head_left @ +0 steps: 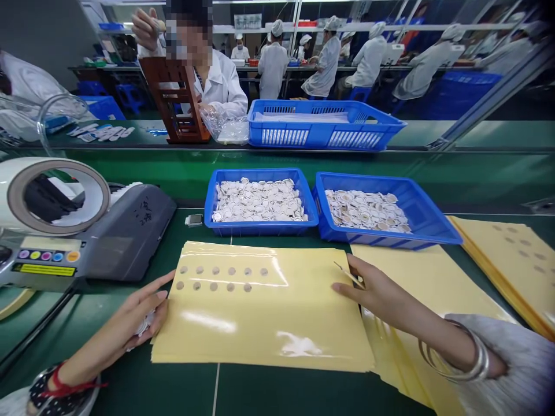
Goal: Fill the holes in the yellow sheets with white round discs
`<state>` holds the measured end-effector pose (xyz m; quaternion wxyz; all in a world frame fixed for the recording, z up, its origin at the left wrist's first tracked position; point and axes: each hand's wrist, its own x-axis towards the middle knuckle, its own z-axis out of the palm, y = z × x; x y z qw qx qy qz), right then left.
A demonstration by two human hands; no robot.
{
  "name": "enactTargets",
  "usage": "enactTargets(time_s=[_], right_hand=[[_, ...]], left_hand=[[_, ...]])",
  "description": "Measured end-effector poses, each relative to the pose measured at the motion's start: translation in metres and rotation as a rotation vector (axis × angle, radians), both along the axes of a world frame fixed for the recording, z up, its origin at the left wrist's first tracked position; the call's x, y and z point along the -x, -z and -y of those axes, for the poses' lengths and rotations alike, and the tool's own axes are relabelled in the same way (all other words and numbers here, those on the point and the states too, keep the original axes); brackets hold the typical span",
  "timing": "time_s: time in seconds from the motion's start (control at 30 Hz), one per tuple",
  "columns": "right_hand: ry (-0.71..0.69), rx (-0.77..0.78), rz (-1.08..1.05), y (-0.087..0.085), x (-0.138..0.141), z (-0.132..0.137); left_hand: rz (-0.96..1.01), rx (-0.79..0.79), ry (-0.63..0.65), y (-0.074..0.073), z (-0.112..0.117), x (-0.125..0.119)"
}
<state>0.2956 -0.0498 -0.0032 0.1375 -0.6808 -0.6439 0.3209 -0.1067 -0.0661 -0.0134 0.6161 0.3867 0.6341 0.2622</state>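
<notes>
So the yellow sheet (269,309) is lying on top of its pile, right between your two hands, with two rows of round grey dots (215,270) showing near its upper left. Your left hand (145,312) is sitting at the left edge, index finger reaching along it, lower fingers curling loosely around some white pieces (145,323). Your right hand (368,283) is pinching a thin pointed tool (350,275) and resting at the upper right edge; can't tell if it's gripping the paper too. Just beyond, two blue trays (262,230) are holding loads of white discs (260,199). More yellow sheets (407,266) are lying to the right, and a grey machine (125,237) is standing off left.
</notes>
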Motion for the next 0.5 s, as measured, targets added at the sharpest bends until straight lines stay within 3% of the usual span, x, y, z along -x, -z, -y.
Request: enactTargets(time_s=[0.2, 0.4, 0.5], right_hand=[[-0.022, -0.078, 0.136, -0.01, 0.017, 0.026], [-0.366, -0.6, 0.199, -0.015, 0.042, 0.074], [-0.266, -0.586, 0.15, -0.007, 0.038, 0.069]], left_hand=[[-0.053, -0.005, -0.009, -0.001, 0.001, -0.003], [-0.122, 0.019, -0.066, -0.001, -0.002, -0.003], [-0.144, 0.041, -0.078, 0.001, -0.003, -0.003]])
